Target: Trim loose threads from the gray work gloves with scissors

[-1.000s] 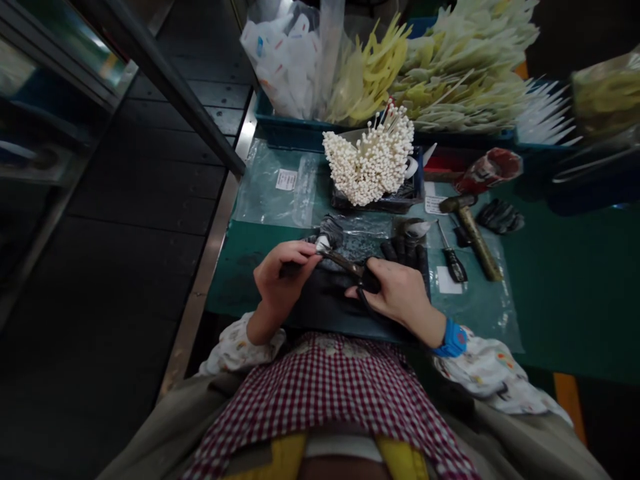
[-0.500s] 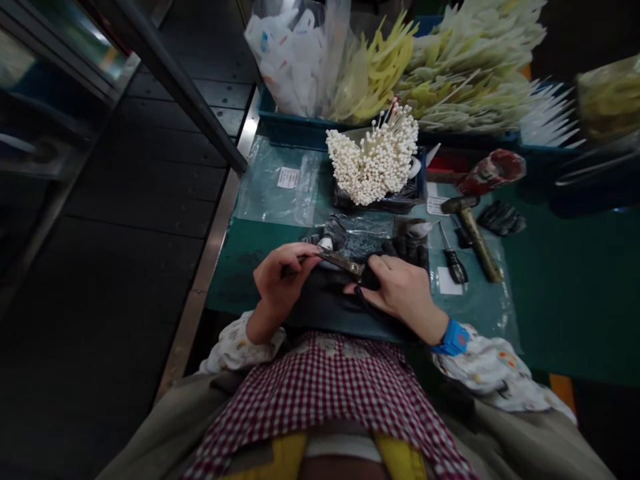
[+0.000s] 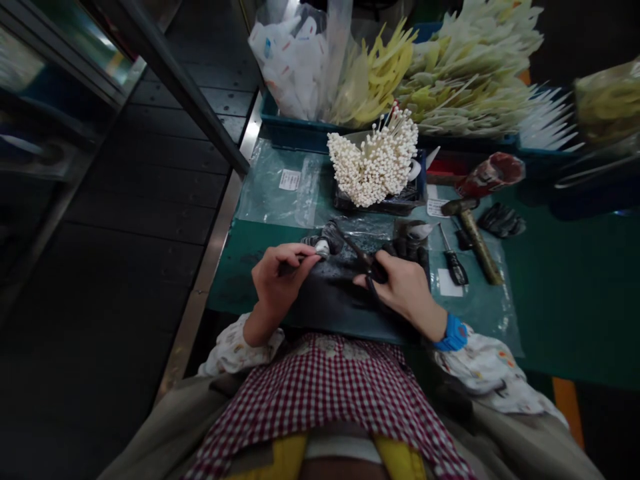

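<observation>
- Left hand (image 3: 277, 277): fingers pinched on small white-tipped piece (image 3: 321, 248), held just above bench (image 3: 550, 320) edge, near the body.
- Right hand (image 3: 403, 288): fingers clenched round scissors (image 3: 361, 257) handles, blades pointing up-left, tips close to the piece; can't tell if touching.
- Behind: bundle of white-tipped sticks (image 3: 375, 160). Right of hands: hammer (image 3: 473, 230), screwdriver (image 3: 453, 259).

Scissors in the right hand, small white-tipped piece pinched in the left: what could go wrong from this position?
1. The scissors point toward the left hand, whose fingertips pinch the small white-tipped piece; a slip could nick a finger.
2. The piece is tiny and the light is dim, so a cut could land off target.
3. The right hand works close to the dark gloves; the blades might snag them.
</observation>
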Demonstrator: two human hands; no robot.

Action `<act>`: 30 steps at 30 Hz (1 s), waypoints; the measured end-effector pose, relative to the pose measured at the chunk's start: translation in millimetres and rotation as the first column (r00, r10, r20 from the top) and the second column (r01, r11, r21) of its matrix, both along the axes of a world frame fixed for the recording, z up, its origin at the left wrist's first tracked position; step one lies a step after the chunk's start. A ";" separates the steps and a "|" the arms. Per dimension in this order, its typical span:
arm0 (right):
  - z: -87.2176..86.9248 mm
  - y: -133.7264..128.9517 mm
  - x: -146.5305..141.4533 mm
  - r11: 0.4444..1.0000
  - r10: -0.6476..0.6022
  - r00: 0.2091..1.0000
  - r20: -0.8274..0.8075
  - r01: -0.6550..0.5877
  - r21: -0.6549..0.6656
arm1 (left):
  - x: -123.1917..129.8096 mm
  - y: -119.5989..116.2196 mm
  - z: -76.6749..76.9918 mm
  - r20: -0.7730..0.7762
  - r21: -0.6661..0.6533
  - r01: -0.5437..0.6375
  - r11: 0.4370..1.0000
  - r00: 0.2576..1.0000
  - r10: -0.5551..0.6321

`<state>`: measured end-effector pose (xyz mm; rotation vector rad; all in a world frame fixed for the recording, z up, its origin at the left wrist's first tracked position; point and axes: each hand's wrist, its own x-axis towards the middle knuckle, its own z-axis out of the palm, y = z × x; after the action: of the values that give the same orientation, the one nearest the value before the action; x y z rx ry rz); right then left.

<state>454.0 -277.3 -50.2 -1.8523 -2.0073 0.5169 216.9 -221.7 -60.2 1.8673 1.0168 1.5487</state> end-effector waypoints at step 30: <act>-0.2 -12.9 -22.1 0.984 0.076 0.983 -0.167 -0.101 -0.144 | -2.5 10.3 7.6 0.242 -0.327 0.045 0.944 0.970 0.038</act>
<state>431.9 -290.2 -50.4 -1.7486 -1.9973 0.8389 214.3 -211.4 -52.6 1.4101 1.0797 1.4582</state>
